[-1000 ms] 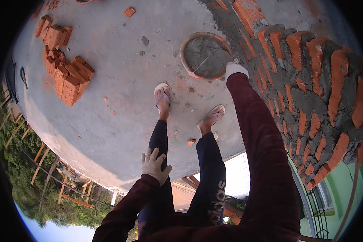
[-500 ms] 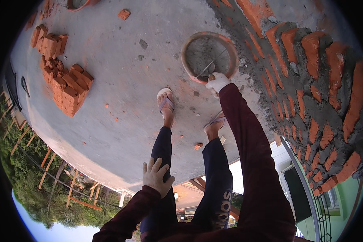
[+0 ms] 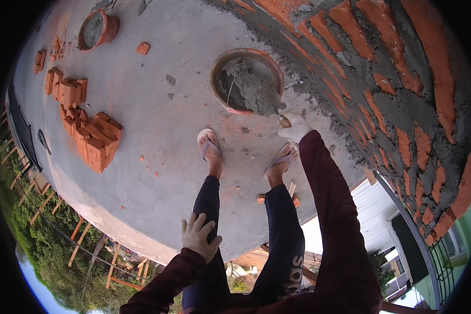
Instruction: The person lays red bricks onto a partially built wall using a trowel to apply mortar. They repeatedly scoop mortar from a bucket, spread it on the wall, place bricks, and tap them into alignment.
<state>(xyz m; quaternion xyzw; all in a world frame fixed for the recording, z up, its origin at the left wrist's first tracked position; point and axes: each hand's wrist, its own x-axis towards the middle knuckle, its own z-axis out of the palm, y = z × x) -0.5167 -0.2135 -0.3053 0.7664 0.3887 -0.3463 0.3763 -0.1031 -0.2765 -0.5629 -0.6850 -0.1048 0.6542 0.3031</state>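
1. Trowel [image 3: 284, 121]: at tub's [image 3: 239, 111] lower-right rim; long axis diagonal, front end up-left toward mortar [image 3: 251, 83].
2. Right hand [image 3: 296, 127]: wrapped round handle.
3. Left hand [image 3: 200, 238]: fingers spread on leg [image 3: 208, 196], empty.

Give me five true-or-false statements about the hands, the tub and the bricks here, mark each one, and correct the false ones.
1. The left hand rests on the person's left leg. True.
2. The right hand is empty. False: the right hand grips a brown tool handle.
3. The round tub near the right hand holds grey mortar. True.
4. The brick wall stands on the left side of the picture. False: the brick wall is on the right; a stack of loose bricks lies on the left.
5. A bucket is farther off, toward the upper left. True.
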